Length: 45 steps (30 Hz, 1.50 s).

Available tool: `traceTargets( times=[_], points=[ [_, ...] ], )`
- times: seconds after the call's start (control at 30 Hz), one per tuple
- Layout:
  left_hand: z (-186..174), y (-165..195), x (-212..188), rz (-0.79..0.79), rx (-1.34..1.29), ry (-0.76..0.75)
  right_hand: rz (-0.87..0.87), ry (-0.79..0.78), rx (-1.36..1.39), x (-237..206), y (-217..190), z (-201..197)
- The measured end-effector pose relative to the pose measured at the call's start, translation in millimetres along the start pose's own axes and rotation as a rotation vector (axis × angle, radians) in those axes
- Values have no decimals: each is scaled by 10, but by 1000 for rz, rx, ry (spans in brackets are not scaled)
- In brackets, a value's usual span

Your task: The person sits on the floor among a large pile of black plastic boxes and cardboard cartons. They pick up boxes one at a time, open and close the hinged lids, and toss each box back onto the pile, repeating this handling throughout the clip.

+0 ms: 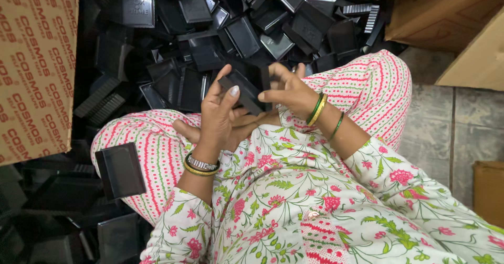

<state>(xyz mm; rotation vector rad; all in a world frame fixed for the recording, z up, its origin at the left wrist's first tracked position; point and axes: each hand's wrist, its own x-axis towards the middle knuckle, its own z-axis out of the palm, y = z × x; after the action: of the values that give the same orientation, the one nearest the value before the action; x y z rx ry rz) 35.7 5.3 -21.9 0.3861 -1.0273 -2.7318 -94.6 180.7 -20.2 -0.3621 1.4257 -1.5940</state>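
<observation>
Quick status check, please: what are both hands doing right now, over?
Left hand and right hand both grip one black plastic piece above the lap. Heap of similar black pieces just beyond the knees. Nothing between hands and piece.

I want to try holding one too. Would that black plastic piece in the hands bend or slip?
The black plastic piece probably stays stiff: its edges look straight between the left hand and right hand. It seems light, since fingertips alone hold it. Its glossy surface might be a little slippery. Flat sides mean it likely won't roll.
</observation>
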Motion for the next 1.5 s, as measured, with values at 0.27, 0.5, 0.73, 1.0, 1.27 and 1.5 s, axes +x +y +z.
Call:
traceTargets(
  times=[0.27,0.5,0.73,1.0,1.27,1.5],
  points=[
    [-117,-130,78,150,325,-49,-131,-20,-127,-81,87,20],
    [-220,-223,105,-56,218,107,-407,28,-765,-238,-69,358],
    [-246,-222,101,26,229,-11,-3,-26,-240,-231,346,-339],
    [-46,-102,53,-140,333,115,-490,856,-867,-705,-1206,-1689],
    [-98,-127,75,-167,289,158,-524,996,-1084,-312,-1417,-2093],
    [-153,-154,96,-184,284,177,-248,501,-1245,679,-621,-1550]
  ],
)
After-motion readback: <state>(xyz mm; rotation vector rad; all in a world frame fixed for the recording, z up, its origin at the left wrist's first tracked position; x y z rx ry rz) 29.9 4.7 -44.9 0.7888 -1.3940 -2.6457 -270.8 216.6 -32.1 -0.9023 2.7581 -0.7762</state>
